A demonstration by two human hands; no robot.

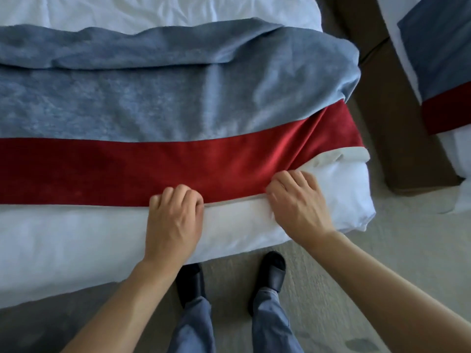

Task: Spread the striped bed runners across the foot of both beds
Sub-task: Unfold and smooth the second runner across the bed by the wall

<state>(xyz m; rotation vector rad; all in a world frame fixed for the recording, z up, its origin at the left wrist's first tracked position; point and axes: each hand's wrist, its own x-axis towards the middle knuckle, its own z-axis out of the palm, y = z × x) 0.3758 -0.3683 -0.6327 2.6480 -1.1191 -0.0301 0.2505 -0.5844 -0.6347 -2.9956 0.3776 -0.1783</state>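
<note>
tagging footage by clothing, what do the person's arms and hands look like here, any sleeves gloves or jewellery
Both forearms are bare as far as the frame shows, with no sleeve in view. The left hand and the right hand wear no gloves, and no watch, bracelet or ring can be made out. Lower down, the person wears blue-grey trousers and dark slippers.

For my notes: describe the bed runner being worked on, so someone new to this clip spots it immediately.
Start at the large white bed filling the left and centre of the view. The runner lies across its foot, blue with a red stripe along the near edge, where both hands grip it. The other runner, on the bed at the far right, is untouched.
</note>
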